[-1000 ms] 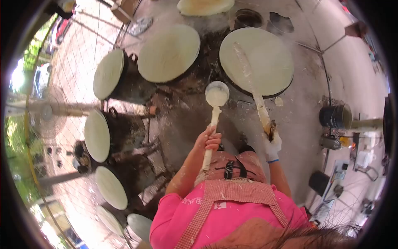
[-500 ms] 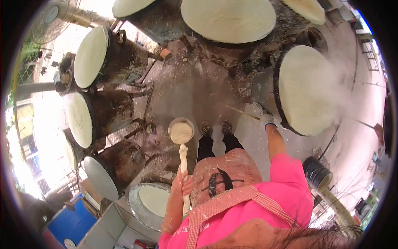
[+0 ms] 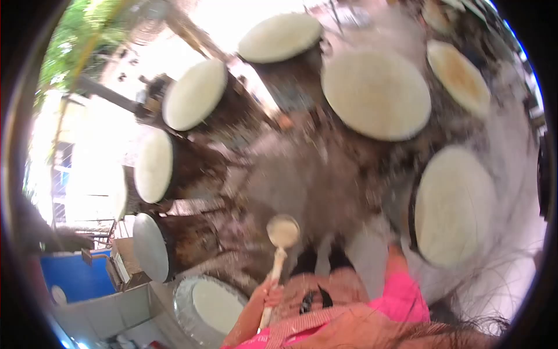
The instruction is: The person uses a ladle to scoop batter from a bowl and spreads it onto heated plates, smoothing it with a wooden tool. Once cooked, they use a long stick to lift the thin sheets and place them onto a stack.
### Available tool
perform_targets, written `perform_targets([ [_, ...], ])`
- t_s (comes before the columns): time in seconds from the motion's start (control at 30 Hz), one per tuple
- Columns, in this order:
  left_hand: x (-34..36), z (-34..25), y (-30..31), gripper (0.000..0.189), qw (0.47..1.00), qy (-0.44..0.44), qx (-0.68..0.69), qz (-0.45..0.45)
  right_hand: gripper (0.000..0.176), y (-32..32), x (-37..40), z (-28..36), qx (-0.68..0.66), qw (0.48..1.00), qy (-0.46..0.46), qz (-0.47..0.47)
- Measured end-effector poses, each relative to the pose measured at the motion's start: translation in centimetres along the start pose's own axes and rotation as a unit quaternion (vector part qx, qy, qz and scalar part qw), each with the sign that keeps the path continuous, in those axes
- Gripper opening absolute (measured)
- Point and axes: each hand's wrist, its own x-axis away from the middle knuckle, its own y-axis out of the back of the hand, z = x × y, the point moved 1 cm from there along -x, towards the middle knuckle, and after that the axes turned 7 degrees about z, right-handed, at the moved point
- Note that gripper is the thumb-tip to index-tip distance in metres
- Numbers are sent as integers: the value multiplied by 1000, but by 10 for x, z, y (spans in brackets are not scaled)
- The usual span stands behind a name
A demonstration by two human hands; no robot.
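My left hand (image 3: 267, 292) is closed around the pale handle of a ladle (image 3: 283, 232), whose round bowl at the far end holds cream-coloured batter. A wide basin (image 3: 185, 302) stands close by on the left, with a pale, batter-like surface (image 3: 218, 305) inside. On the other side, my right arm reaches forward and my right hand (image 3: 396, 249) is blurred; its fingers cannot be made out. It is near the left side of a round griddle (image 3: 456, 206) covered with a pale sheet.
Several more round griddles curve ahead, including those at front right (image 3: 376, 95), front (image 3: 280, 38) and left (image 3: 153, 166). A bare-looking grey griddle (image 3: 150, 247) stands nearer at left. The sheet at far right (image 3: 459, 78) has browned. A blue panel (image 3: 78, 276) lies beyond the tiled ledge (image 3: 110, 311).
The view has tilted up and turned, so the griddles sit lower and further right. The ladle stays in my left hand. Steam over the right griddle is less visible, and the picture is blurrier.
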Motion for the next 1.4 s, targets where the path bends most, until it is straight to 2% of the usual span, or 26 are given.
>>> perform_targets([
  [0.03,-3,1,-14,40,998,-40,-3,-43,36,-3,-1,1,-10,999,22,-39],
  [0.07,-5,-4,-23,40,998,-62,-14,-27,36,-1,-2,5,-17,997,38,-62],
  [0.13,5,-2,-34,29,984,-112,-99,-95,38,6,-5,19,-29,995,51,-77],
  [0.2,21,-10,-15,29,981,-137,-112,-82,40,11,-13,35,-40,992,63,-106],
  [0.27,30,-25,-18,28,976,-176,-104,-71,46,89,9,117,-47,976,73,202],
  [0.33,29,-40,-31,27,970,-222,-79,-64,42,127,24,184,-143,964,100,202],
  [0.37,29,-48,-32,26,966,-242,-69,-61,42,134,15,208,-122,964,120,202],
  [0.43,35,-72,-29,25,959,-270,-57,-59,36,139,6,251,-397,887,128,198],
  [0.47,39,-88,-30,24,956,-281,-52,-57,30,176,20,290,-437,869,98,208],
  [0.5,44,-110,-34,24,951,-301,-49,-52,30,192,7,316,-423,873,118,210],
  [0.57,62,-122,-25,23,942,-331,-14,-61,30,212,8,355,-499,831,178,172],
  [0.63,73,-137,-18,21,931,-357,17,-69,30,245,1,395,-438,855,153,231],
  [0.7,80,-148,-9,20,920,-382,50,-74,29,265,-10,435,-307,920,143,197],
  [0.73,85,-152,-4,20,913,-395,66,-79,29,265,-18,450,-289,921,156,210],
  [0.8,92,-160,7,19,899,-418,94,-90,25,264,-36,481,-196,910,330,157],
  [0.9,68,-136,31,17,882,-436,146,-105,31,285,-29,549,-113,907,329,238],
  [0.97,66,-103,17,14,857,-476,182,-68,31,272,-51,587,1,877,414,243],
  [1.0,51,-98,12,20,782,-511,285,-215,32,265,-55,609,9,850,455,264],
  [1.03,43,-71,40,24,795,-537,251,134,33,256,-55,625,18,822,488,294],
  [1.1,28,-40,56,24,711,-550,252,357,37,240,-47,670,96,770,551,307],
  [1.13,29,-22,55,24,685,-577,269,354,37,228,-37,692,111,734,592,315],
  [1.2,40,12,45,15,556,-711,293,316,37,204,-4,729,145,673,653,316],
  [1.23,57,27,32,15,540,-721,301,314,36,191,21,750,165,647,678,307],
  [1.3,95,52,19,44,518,-788,327,-63,34,190,106,780,257,602,700,285],
  [1.33,102,61,35,44,510,-791,332,-59,35,172,133,791,260,572,727,277],
  [1.4,113,82,88,63,493,-797,328,-121,36,137,185,810,275,503,786,231],
])
